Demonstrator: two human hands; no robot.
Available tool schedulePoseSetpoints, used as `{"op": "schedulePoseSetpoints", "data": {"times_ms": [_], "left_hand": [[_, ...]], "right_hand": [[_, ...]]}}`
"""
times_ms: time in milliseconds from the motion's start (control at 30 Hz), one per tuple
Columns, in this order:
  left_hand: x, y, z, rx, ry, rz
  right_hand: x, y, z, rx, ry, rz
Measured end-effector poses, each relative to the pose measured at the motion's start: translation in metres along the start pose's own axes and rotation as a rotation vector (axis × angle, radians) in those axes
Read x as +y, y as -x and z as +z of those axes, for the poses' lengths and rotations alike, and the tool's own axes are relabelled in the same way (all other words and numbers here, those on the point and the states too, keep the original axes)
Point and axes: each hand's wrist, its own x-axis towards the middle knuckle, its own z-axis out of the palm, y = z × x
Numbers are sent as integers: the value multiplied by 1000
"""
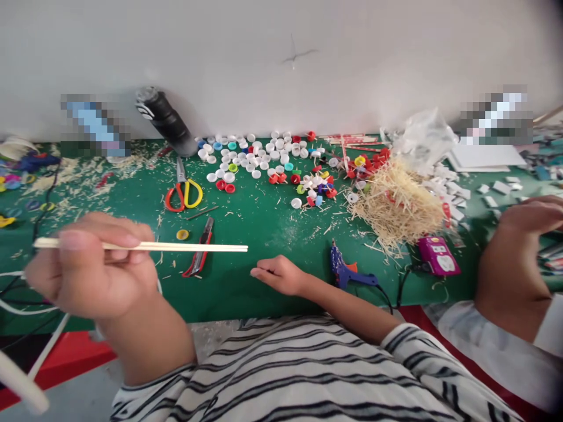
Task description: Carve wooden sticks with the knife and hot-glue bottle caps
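Observation:
My left hand [99,272] is raised at the left, its fingers closed around a pair of pale wooden chopsticks [189,248]. They lie side by side, nearly level, pointing right across a red utility knife [203,249] on the green table. Near the table's front edge, my right hand [281,275] is curled into a fist, apart from the chopstick tips; nothing shows sticking out of it. Beyond the knife are scissors [183,190] with red and yellow handles and a small yellow cap [182,234]. A blue glue gun [349,269] lies right of my right hand.
Many bottle caps [255,155], mostly white, spread along the back. Right of them are a heap of thin wooden sticks [396,205], a plastic bag [424,138] and a purple box [440,256]. A black bottle [169,123] leans at back left. Another person's arm [505,264] reaches in at right.

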Motion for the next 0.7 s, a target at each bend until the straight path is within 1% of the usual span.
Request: {"op": "schedulePoseSetpoints", "data": {"times_ms": [33, 67, 100, 133, 200, 233, 267, 367, 433, 467, 533, 567, 633, 700], "left_hand": [[-2, 3, -2, -76, 61, 96], [-6, 7, -4, -124, 99, 131], [-10, 12, -6, -184, 106, 64], [-15, 17, -7, -206, 106, -2], [-26, 30, -10, -187, 113, -67], [-31, 36, -12, -148, 98, -99], [-37, 43, -13, -137, 82, -123], [-54, 62, -19, -149, 29, -252], [-64, 74, -22, -166, 27, -356], [-69, 79, -23, -163, 32, -399], [-77, 88, -23, -161, 44, -477], [-80, 91, -22, -160, 50, -512], [-85, 96, -19, -162, 64, -572], [-87, 100, -15, -170, 73, -618]], "right_hand": [[-7, 4, -5, 31, -20, 18], [-15, 10, -12, 75, -39, 39], [-22, 16, -22, 113, -40, 52], [-30, 24, -34, 141, -6, 60], [-42, 44, -67, 256, 145, 81], [-46, 57, -88, 351, 244, 99], [-49, 70, -112, 483, 363, 118], [-49, 109, -190, 919, 814, 274], [-42, 129, -238, 1064, 1093, 360], [-37, 136, -258, 1118, 1183, 437], [-23, 146, -289, 1063, 1258, 591], [-16, 148, -299, 967, 1279, 641], [0, 150, -310, 837, 1306, 727], [12, 151, -312, 780, 1283, 819]]}}
